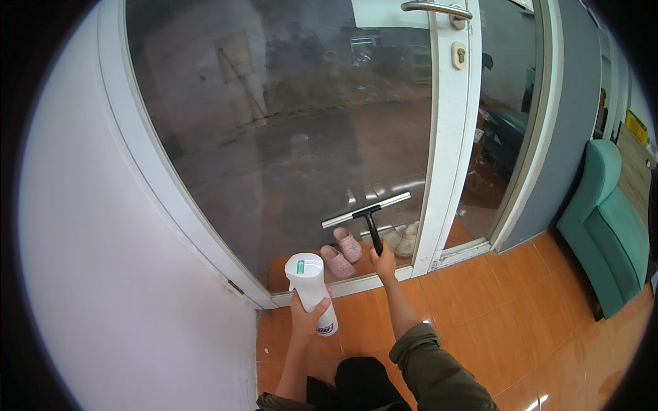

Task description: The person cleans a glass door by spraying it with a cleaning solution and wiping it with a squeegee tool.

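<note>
A white spray bottle [310,281] is gripped upright, slightly tilted, in my left hand [306,316], its fingers wrapped round the body. My right hand [382,262] is closed on the black handle of a squeegee [371,226]. The squeegee's long pale blade lies against the lower part of the glass door [288,144], tilted up toward the right. The glass looks hazy and reflective. Part of the squeegee's handle is hidden by my right fingers.
Through the glass, pink clogs [340,255] and pale shoes [407,241] stand on the floor. The white door frame [447,137] carries a metal handle [439,9]. A white wall [137,274] borders the left; a green chair [606,226] stands right on orange tiles [480,308].
</note>
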The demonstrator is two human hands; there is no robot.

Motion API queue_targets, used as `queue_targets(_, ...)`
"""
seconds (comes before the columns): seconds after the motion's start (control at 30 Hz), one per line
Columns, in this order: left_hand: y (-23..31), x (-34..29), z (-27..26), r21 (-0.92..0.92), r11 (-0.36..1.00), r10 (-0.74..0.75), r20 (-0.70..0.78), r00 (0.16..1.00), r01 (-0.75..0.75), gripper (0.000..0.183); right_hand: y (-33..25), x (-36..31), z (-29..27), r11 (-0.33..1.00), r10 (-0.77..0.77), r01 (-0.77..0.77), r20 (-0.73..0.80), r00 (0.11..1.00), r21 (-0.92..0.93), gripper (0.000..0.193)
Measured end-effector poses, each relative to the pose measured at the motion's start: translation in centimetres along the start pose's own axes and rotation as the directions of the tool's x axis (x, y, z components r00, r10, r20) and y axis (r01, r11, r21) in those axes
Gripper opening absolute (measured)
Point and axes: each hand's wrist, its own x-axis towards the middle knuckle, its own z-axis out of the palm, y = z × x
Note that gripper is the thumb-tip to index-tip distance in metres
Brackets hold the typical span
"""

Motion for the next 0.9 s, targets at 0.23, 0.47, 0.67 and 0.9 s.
queue_targets(0.23,0.2,-0.6,-0.3,0.014,1.0,-0.015,-0.007,1.0,0.015,0.043,-2.0,-1.9,-3.8,0.994,-0.045,0.042,0.029,0.999,0.104,0.028)
queue_targets(0.47,-0.2,0.0,1.7,-0.039,0.999,-0.008,0.033,0.999,0.009,0.046,-13.9,7.9,-10.7,0.956,-0.291,0.293,-0.141,0.946,-0.003,0.031)
queue_targets(0.67,-0.8,0.6,1.7,-0.066,0.998,0.022,0.043,0.999,-0.019,0.044,-11.3,9.0,-8.0,0.979,-0.177,0.179,-0.024,0.984,0.097,0.034)
queue_targets(0.9,-1.8,0.2,0.0,-0.007,1.0,0.008,0.029,1.0,-0.008,0.044,-3.2,4.8,-2.5,0.977,-0.09,0.107,-0.094,0.991,0.185,0.021)
